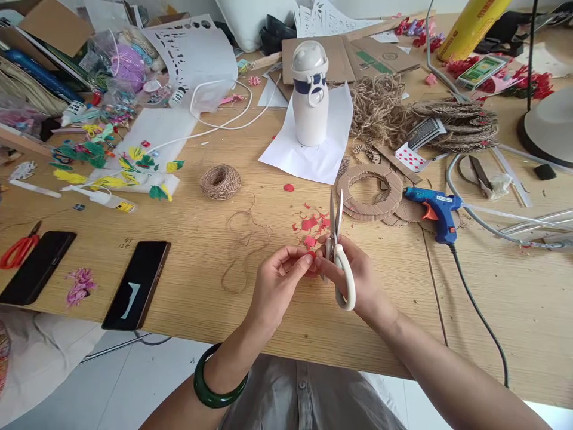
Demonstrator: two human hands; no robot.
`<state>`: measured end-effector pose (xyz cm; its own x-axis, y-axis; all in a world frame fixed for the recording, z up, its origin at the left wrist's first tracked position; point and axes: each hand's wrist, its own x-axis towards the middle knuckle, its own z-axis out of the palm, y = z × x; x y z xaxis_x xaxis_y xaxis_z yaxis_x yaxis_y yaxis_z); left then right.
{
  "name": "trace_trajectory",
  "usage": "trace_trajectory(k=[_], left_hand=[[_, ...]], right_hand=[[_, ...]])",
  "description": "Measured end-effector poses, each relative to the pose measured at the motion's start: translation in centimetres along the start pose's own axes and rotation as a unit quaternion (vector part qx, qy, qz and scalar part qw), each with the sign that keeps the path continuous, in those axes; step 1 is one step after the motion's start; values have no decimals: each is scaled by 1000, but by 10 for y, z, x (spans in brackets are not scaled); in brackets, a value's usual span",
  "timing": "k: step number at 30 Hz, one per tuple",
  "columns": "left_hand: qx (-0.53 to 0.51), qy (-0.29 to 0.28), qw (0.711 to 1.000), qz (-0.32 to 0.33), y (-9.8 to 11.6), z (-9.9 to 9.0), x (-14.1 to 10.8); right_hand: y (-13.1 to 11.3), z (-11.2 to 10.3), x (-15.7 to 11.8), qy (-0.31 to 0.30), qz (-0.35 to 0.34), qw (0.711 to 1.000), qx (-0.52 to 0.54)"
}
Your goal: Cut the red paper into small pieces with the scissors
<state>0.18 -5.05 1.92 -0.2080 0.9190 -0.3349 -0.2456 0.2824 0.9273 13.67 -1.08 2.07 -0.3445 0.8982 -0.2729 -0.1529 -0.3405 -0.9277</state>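
My left hand (280, 280) pinches a small red piece (311, 255) between thumb and fingertips, near the table's front edge. Close beside it, my right hand (353, 275) holds white-handled scissors (344, 278), their blades pointing away from me and slightly apart. My right fingertips are at the same red piece; whether they grip it is hard to tell. Just beyond my hands, red scraps (310, 224) lie scattered on the wooden table (192, 263). A round red piece (289, 187) rests farther back.
A twine ball (221, 182) and a loose strand lie left of my hands. Cardboard rings (369, 192) and a blue glue gun (436, 209) sit to the right. Behind stands a white bottle (310, 101) on paper. Two phones (136, 285) are at left.
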Motion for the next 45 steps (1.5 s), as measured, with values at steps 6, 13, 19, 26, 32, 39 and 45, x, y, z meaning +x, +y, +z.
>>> trace_trajectory(k=[6,13,19,26,32,39,45], left_hand=[[-17,16,1000,-7,10,-8,3],[-11,-26,999,-20,29,-28,6],[3,-38,999,-38,33,-36,5],[31,-54,998,-33,32,-38,5],[13,-48,997,-51,32,-35,4],[28,-51,997,-42,29,-38,6],[20,-52,998,-39,29,-38,5]], right_hand=[[-7,-6,2,-84,23,990,-108],[-15,-12,-1,-210,26,960,-182],[-16,-11,-4,-246,37,948,-197],[-16,-9,-3,-246,44,945,-213],[-17,-8,-3,-238,43,946,-216],[-14,-11,-3,-231,36,944,-234],[-10,-12,-3,-228,31,945,-233]])
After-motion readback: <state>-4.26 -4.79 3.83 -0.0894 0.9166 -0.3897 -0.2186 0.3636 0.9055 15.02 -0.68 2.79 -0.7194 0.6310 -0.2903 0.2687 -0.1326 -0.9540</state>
